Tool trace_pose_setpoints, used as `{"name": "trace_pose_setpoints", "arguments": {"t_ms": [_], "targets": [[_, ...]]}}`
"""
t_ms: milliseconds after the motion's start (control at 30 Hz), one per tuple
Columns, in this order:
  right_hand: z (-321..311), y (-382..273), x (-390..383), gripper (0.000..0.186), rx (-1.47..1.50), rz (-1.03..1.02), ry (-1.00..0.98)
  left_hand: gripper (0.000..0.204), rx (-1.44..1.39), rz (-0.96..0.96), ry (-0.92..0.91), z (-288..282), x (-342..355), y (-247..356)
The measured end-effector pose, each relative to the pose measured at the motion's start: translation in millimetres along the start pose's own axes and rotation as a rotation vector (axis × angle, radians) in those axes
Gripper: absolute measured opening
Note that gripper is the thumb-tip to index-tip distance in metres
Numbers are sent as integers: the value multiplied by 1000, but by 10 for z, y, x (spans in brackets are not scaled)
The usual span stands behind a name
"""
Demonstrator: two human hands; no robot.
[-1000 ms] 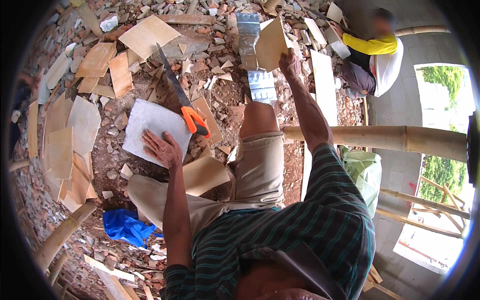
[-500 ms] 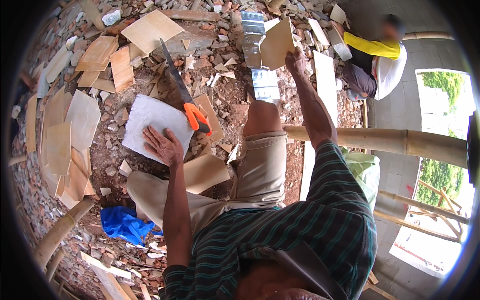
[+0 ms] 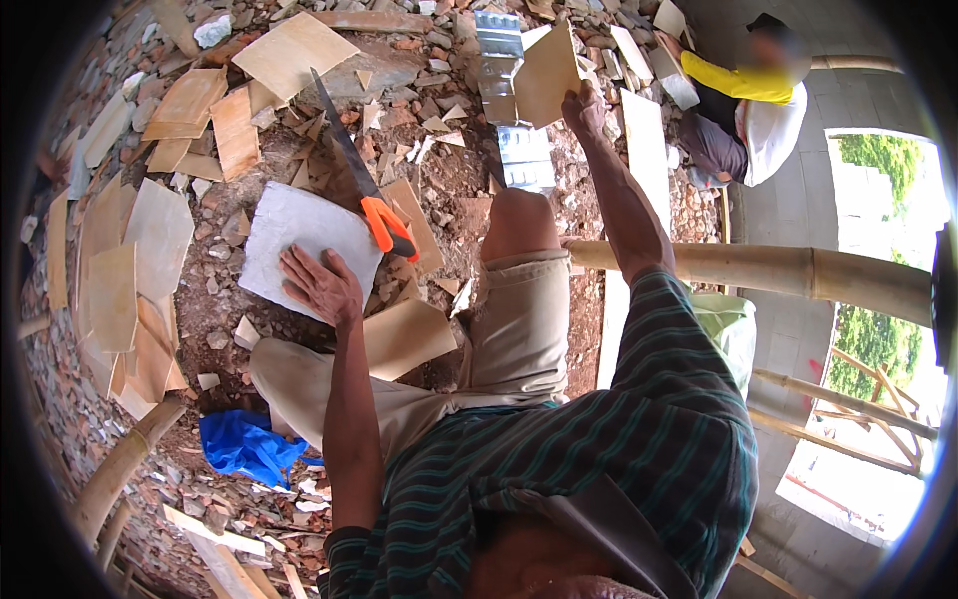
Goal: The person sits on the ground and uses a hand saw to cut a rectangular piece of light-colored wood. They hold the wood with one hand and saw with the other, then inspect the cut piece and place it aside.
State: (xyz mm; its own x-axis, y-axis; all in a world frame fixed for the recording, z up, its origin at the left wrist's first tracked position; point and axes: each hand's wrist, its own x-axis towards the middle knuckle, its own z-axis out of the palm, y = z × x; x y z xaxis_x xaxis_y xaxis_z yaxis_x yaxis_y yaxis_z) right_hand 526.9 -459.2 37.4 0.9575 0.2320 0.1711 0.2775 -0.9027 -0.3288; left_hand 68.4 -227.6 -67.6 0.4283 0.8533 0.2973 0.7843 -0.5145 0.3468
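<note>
My left hand [image 3: 321, 287] lies flat, fingers spread, on a white rough-faced slab [image 3: 289, 235] on the ground. A handsaw [image 3: 349, 150] with an orange and black handle rests beside the slab, its handle overlapping the slab's right edge. At the end of my outstretched right arm, my right hand [image 3: 587, 108] is closed on the edge of a thin tan board [image 3: 547, 78]. That board stands tilted over a strip of shiny ribbed sheet metal [image 3: 526, 158], hiding part of it.
Cut tan boards [image 3: 299, 55] and broken rubble surround me. A bamboo pole [image 3: 768, 273] crosses at my right; another [image 3: 128, 454] lies lower left. A blue plastic bag [image 3: 244, 444] sits near my left knee. A person in yellow sleeves [image 3: 743, 85] crouches at the far right.
The whole view has shifted slightly, so things sit a little higher in it. My left hand stays on the slab and my right hand still holds the board.
</note>
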Motion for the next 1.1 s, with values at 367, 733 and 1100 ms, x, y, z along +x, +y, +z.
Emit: {"name": "trace_pose_setpoints", "arguments": {"t_ms": [367,733,1100], "targets": [[42,13,7,29,18,25,11,62,-10,-22,-8,21,8,-6],[51,13,-17,29,44,14,13,61,-7,-31,-13,16,7,6],[-4,-89,-17,33,-11,67,-50,61,-2,-19,-3,27,1,-9]]}}
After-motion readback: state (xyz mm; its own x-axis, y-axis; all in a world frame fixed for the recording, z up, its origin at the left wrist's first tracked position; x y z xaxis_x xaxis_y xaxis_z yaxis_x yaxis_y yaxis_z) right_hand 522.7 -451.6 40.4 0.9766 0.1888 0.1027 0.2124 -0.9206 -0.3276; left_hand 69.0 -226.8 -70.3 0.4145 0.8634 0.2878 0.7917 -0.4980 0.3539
